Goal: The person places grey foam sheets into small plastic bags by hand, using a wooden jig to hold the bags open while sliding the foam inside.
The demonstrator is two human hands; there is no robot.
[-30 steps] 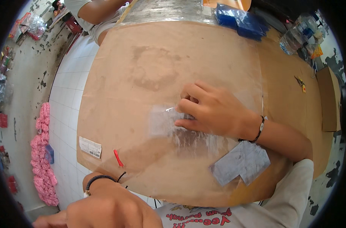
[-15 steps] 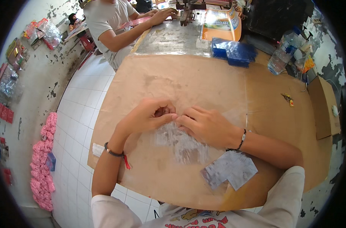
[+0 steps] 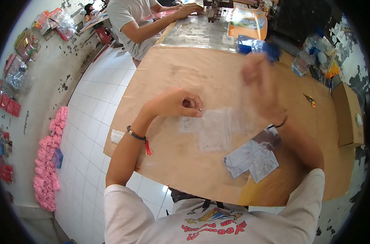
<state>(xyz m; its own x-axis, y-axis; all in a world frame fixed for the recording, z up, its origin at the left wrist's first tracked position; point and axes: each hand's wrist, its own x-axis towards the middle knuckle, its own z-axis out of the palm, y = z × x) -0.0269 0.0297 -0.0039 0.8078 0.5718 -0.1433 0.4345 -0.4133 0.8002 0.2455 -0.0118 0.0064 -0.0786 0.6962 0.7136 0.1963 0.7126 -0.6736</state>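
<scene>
Clear bag lies flat on the brown table, mid-surface. Left hand pinches the bag's upper left corner, fingers curled closed. Right hand is raised above the table, blurred; finger state cannot be determined. Grey packets lie just right of the bag.

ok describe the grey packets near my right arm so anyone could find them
Start at the brown paper-covered table and go to its near edge. The grey packets lie there by the right forearm, flat and dull silver, unlike the clear plastic bags under the left hand.
</scene>
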